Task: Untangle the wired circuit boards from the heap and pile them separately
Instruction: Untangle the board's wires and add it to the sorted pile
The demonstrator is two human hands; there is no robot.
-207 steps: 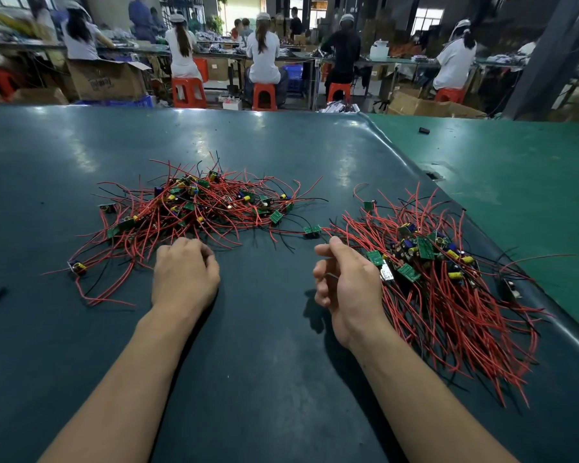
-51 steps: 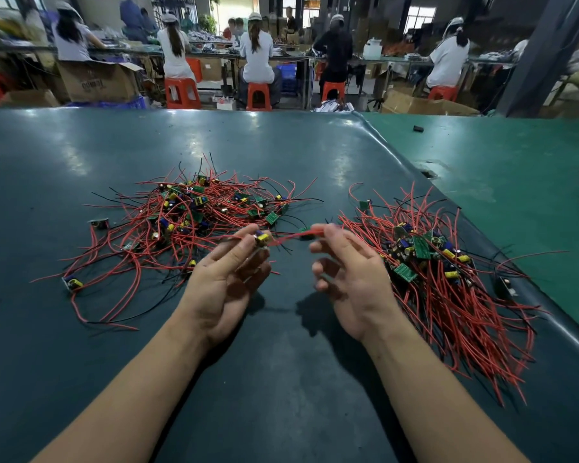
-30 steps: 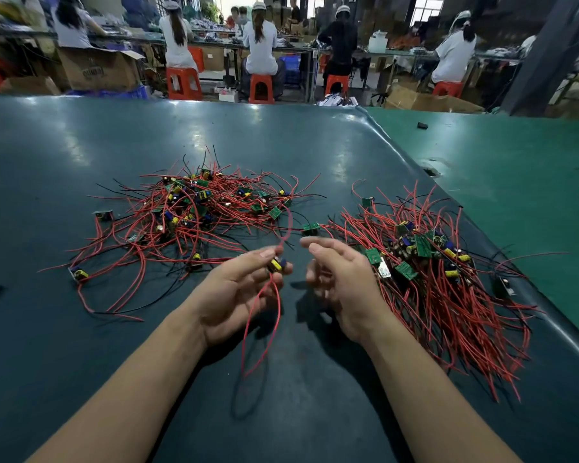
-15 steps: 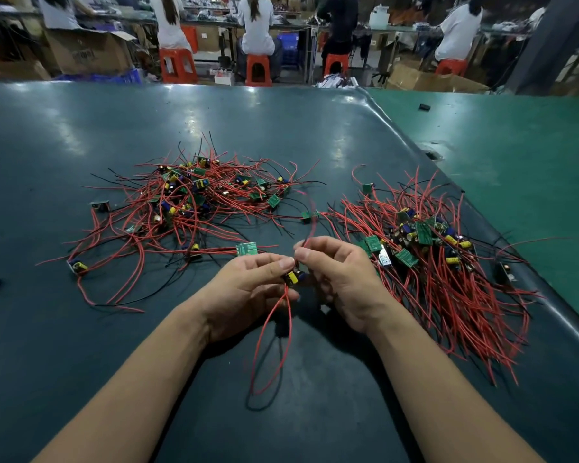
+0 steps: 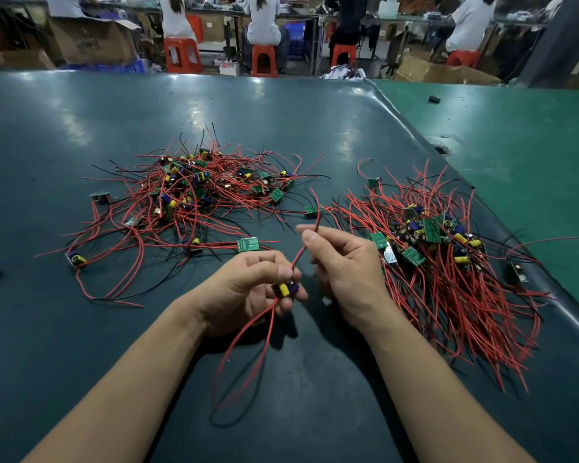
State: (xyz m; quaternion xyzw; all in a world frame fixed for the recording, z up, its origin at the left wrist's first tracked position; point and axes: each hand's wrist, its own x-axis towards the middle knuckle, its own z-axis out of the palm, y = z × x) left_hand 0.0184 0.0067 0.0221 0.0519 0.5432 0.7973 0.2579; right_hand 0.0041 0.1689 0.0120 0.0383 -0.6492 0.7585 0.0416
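Tangled heap [image 5: 201,195] lies mid-table [image 5: 81,128]; sorted pile [image 5: 448,262] near the right edge. Left hand [image 5: 248,289] pinches one circuit board [image 5: 285,290] near the front edge, red leads [image 5: 241,349] dangling. Right hand [image 5: 345,262] pinches its upper wire [image 5: 310,235].

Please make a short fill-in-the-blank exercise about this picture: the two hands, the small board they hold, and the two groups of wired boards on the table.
1. The left hand holds a small circuit board with a ______ component on it.
2. The right hand pinches a ______ wire leading up from that board.
3. The tangled heap lies on the ______ side of the table.
4. The sorted pile lies beside the ______ hand.

Missing words: yellow; red; left; right
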